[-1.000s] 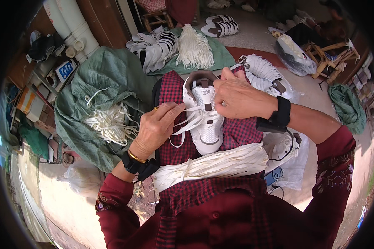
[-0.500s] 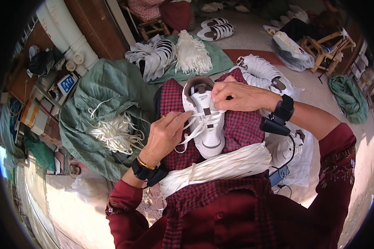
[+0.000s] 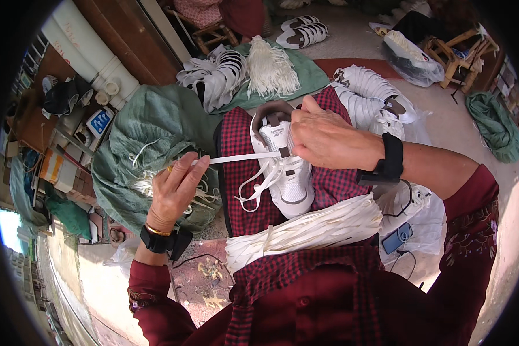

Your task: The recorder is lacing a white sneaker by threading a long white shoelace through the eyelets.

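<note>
A white sneaker (image 3: 294,193) with a dark lining lies on my lap, toe towards me, on red-and-black checked cloth (image 3: 236,190). My left hand (image 3: 176,190) is out to the left of it, thumb and fingers pinched on a white shoelace (image 3: 236,157). That lace runs straight and taut from the fingers to the shoe's tongue. A loose lace loop hangs over the shoe's left side. Closed against the right side of the shoe's opening, my right hand (image 3: 331,137) grips the sneaker; its fingertips are partly hidden.
A bundle of flat white laces (image 3: 305,228) lies across my lap. Left of it, green cloth (image 3: 138,132) holds a tangled lace pile. Beyond are a lace heap (image 3: 273,69) and stacks of white shoe pieces (image 3: 222,81). A blue phone (image 3: 398,237) lies at right.
My left hand has moved left, away from the shoe, drawing the lace out into a straight line. My right hand has stayed near the shoe's opening, its fist turned slightly.
</note>
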A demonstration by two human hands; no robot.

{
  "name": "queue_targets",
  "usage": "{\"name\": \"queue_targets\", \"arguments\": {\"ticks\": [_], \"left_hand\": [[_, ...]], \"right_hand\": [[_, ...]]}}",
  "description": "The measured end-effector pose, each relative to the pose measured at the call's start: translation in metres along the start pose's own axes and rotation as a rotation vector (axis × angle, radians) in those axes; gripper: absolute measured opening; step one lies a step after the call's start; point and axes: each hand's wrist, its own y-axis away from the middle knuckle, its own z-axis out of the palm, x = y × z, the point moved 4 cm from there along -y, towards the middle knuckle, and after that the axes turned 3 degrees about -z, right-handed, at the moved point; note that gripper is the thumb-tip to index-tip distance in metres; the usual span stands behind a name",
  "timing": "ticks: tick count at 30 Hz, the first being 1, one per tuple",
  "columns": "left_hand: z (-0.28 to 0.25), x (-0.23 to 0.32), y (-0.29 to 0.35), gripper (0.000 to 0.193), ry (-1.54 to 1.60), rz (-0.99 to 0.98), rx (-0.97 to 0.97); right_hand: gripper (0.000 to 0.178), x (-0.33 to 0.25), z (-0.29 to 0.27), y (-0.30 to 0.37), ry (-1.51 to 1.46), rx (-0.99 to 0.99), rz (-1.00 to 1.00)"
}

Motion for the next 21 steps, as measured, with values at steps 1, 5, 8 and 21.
{"name": "queue_targets", "arguments": {"ticks": [1, 5, 8, 21], "left_hand": [[-0.003, -0.009, 0.006, 0.051, 0.015, -0.068, -0.022], [0.016, -0.016, 0.009, 0.051, 0.093, -0.31, -0.091], [0.028, -0.005, 0.004, 0.048, 0.096, -0.437, -0.014], [0.055, 0.057, -0.059, 0.028, 0.765, -0.525, -0.338]], "right_hand": [[0.019, -0.002, 0.0, 0.0, 0.072, 0.018, -0.002], [0.012, 0.006, -0.012, -0.004, -0.166, -0.067, -0.052], [0.021, 0.021, -0.024, -0.001, -0.575, -0.076, 0.153], [0.023, 0.025, -0.018, 0.012, -0.74, -0.087, 0.13]]}}
